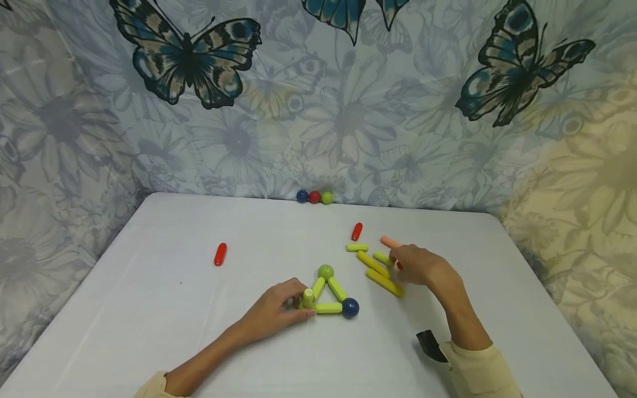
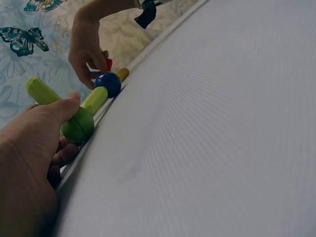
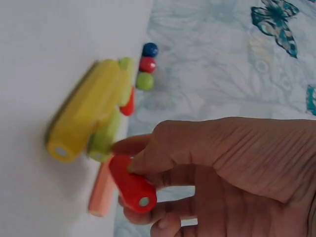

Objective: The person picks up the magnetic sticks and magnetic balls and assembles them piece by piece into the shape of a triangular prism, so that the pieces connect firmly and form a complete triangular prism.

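On the white table lies a triangle of lime-green magnetic rods (image 1: 329, 308), with a green ball (image 1: 325, 271) at its far corner and a blue ball (image 1: 350, 308) at its right. My left hand (image 1: 278, 307) grips the third corner, a green ball (image 2: 79, 127), between thumb and fingers. From that ball a green rod (image 1: 308, 297) stands up. My right hand (image 1: 423, 266) pinches a red rod (image 3: 132, 183) between thumb and fingers, over the loose pieces. Under and beside it are two yellow rods (image 1: 384, 282), short green rods (image 1: 357, 247) and a peach rod (image 3: 101, 191).
One red rod (image 1: 357, 231) lies behind the loose pile, another red rod (image 1: 220, 254) at the left. Along the back edge sit a blue ball (image 1: 302, 196), a red ball (image 1: 314, 197) and a green ball (image 1: 327, 197), against the butterfly-print cloth (image 1: 348, 127).
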The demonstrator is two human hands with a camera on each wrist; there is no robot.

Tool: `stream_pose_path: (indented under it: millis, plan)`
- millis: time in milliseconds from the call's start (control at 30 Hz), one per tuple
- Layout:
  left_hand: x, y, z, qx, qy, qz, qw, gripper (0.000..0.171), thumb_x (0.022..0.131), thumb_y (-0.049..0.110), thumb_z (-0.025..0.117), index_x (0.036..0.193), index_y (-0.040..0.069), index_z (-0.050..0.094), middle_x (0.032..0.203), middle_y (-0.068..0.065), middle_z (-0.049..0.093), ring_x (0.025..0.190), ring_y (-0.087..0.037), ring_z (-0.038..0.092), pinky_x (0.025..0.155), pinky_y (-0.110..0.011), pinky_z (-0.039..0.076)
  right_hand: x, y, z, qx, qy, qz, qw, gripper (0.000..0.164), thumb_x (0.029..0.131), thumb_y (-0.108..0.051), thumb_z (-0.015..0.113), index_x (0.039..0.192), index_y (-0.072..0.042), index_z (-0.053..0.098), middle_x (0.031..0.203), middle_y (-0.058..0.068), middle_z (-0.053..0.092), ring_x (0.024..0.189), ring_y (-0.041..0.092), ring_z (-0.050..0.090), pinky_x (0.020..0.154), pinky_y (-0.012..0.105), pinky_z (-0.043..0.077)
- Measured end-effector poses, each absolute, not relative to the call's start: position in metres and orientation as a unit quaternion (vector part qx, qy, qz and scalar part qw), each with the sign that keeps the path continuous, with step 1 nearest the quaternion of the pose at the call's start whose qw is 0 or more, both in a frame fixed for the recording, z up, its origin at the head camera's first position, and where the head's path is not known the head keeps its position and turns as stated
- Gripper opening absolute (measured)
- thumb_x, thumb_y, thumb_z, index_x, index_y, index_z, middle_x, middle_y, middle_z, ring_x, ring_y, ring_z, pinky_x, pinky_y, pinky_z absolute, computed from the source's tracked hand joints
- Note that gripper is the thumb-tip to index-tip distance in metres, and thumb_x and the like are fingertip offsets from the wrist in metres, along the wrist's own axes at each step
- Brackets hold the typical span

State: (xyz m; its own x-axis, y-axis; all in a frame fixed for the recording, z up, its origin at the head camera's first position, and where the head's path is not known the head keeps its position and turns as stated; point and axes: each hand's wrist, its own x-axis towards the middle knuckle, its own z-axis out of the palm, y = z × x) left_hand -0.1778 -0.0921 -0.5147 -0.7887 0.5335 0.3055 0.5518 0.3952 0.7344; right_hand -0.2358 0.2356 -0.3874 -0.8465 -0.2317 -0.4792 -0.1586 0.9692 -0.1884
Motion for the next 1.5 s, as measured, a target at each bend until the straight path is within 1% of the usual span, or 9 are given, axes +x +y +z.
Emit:
stream_pose_path:
  millis: [67,267,333,433,533,567,767,1133,1500]
  plan:
    - [-0.178,-0.092,-0.514,-0.323,-0.836,-0.443,0.013,0.019,0.094,0.037,0.077,0.105,0.028,0.065,0.093,0.013,0.059,0.083,-0.004,0.054,0.073,-0.019,0.044,-0.234,0.238,-0.381,-0.115,0.959,-0.071,0.25,0.038,0.094,-0.006,0.069,0.131,0.0,0.066,0.117,0.017,0.07,0.1,0.027,0.062,0.087,0.047,0.055]
    - [-0.177,-0.093,-0.514,-0.325,-0.838,-0.439,0.013,0.019,0.095,0.039,0.077,0.105,0.028,0.065,0.093,0.013,0.059,0.083,-0.002,0.053,0.074,-0.019,0.044,-0.222,0.238,-0.366,-0.247,0.93,-0.172,0.213,0.03,0.093,-0.003,0.068,0.123,-0.006,0.069,0.107,0.005,0.07,0.092,0.016,0.06,0.081,0.035,0.055]
    - [-0.177,-0.094,-0.515,-0.325,-0.837,-0.441,0.015,0.019,0.095,0.038,0.077,0.104,0.028,0.065,0.092,0.013,0.059,0.083,-0.002,0.053,0.073,-0.019,0.045,-0.218,0.232,-0.365,-0.302,0.907,-0.205,0.21,0.028,0.092,-0.004,0.07,0.118,-0.013,0.067,0.103,-0.002,0.07,0.091,0.01,0.063,0.1,0.04,0.052]
    - [-0.178,-0.095,-0.514,-0.327,-0.835,-0.443,0.022,0.019,0.094,0.037,0.078,0.105,0.028,0.065,0.092,0.014,0.059,0.082,-0.002,0.053,0.073,-0.019,0.045,-0.216,0.219,-0.367,-0.377,0.879,-0.221,0.194,0.024,0.092,-0.006,0.074,0.11,-0.018,0.063,0.097,-0.011,0.068,0.092,0.005,0.066,0.107,0.044,0.05]
    - [-0.179,-0.094,-0.513,-0.329,-0.834,-0.442,0.027,0.019,0.094,0.036,0.079,0.105,0.028,0.065,0.093,0.014,0.059,0.082,-0.002,0.054,0.073,-0.019,0.045,-0.216,0.203,-0.372,-0.416,0.862,-0.221,0.187,0.024,0.091,-0.008,0.077,0.105,-0.018,0.061,0.094,-0.013,0.067,0.092,0.004,0.066,0.099,0.037,0.055]
    - [-0.18,-0.094,-0.513,-0.33,-0.833,-0.442,0.027,0.019,0.094,0.035,0.079,0.106,0.027,0.066,0.093,0.013,0.059,0.083,-0.002,0.054,0.073,-0.019,0.045,-0.216,0.199,-0.375,-0.421,0.858,-0.218,0.196,0.023,0.092,-0.008,0.078,0.104,-0.018,0.061,0.095,-0.013,0.067,0.092,0.004,0.066,0.09,0.033,0.058]
    - [-0.18,-0.094,-0.514,-0.331,-0.831,-0.446,0.025,0.02,0.093,0.034,0.079,0.107,0.027,0.066,0.093,0.013,0.059,0.083,-0.002,0.054,0.073,-0.019,0.045,-0.216,0.185,-0.384,-0.404,0.853,-0.2,0.262,0.022,0.092,-0.007,0.078,0.102,-0.015,0.061,0.095,-0.01,0.067,0.091,0.002,0.063,0.086,0.029,0.058]
    - [-0.181,-0.093,-0.513,-0.336,-0.829,-0.447,0.025,0.02,0.094,0.035,0.079,0.106,0.027,0.065,0.093,0.013,0.059,0.083,-0.003,0.054,0.073,-0.019,0.045,-0.215,0.185,-0.387,-0.411,0.842,-0.235,0.257,0.028,0.087,-0.004,0.082,0.095,-0.015,0.058,0.094,-0.007,0.065,0.087,0.0,0.063,0.086,0.032,0.059]
    - [-0.178,-0.092,-0.517,-0.333,-0.825,-0.456,0.019,0.019,0.094,0.035,0.078,0.106,0.027,0.066,0.094,0.013,0.06,0.083,-0.002,0.055,0.074,-0.019,0.046,-0.215,0.194,-0.385,-0.385,0.855,-0.203,0.283,0.034,0.09,-0.005,0.079,0.119,-0.015,0.064,0.106,-0.012,0.069,0.099,0.004,0.063,0.092,0.031,0.057]
